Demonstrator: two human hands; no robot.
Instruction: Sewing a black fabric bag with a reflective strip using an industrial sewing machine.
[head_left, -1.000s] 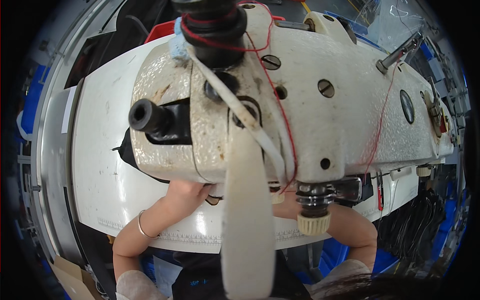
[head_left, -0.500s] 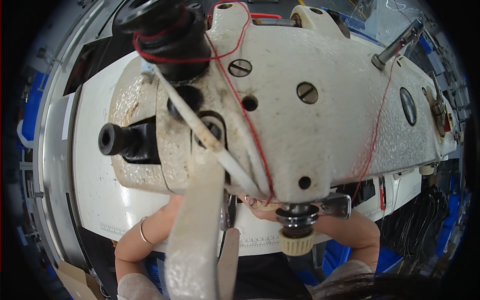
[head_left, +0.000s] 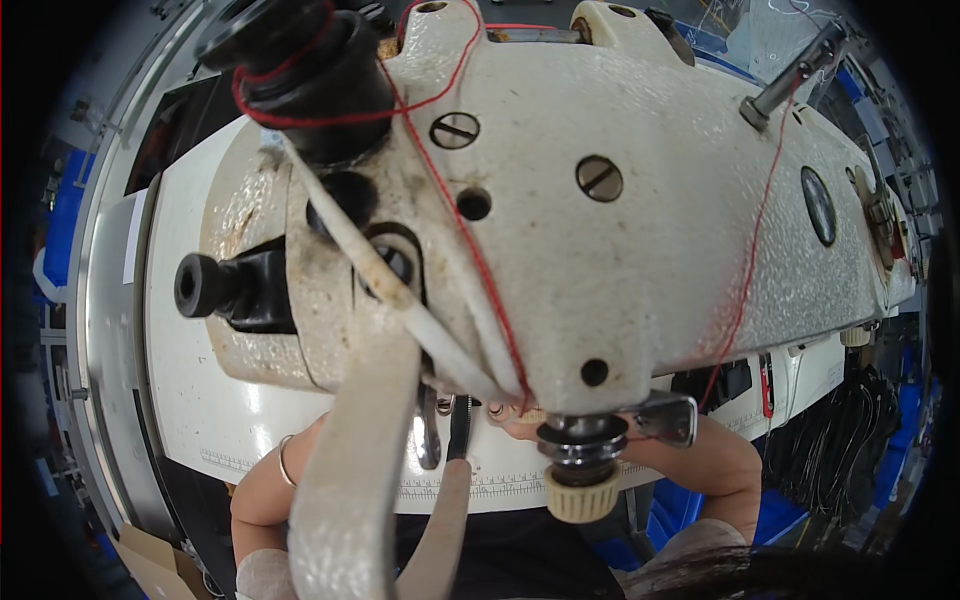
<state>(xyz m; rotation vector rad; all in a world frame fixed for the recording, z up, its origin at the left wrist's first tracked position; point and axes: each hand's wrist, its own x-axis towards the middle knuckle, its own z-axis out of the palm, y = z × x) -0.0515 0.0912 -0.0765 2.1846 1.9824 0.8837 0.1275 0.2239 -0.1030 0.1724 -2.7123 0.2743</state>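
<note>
on the white table (head_left: 200, 400), both hands hide under the sewing machine (head_left: 620, 240); grip unclear.

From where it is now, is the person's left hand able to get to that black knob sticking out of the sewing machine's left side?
Probably yes. The left hand is tucked under the sewing machine, but the black knob juts into open space above the white table, with nothing blocking it.

A cream sewing machine head (head_left: 620, 230) threaded with red thread (head_left: 470, 240) fills the view over the white worktop (head_left: 190, 400), both forearms reaching under it from the near edge, a bangle (head_left: 282, 460) on the left wrist, the hands hidden.
</note>
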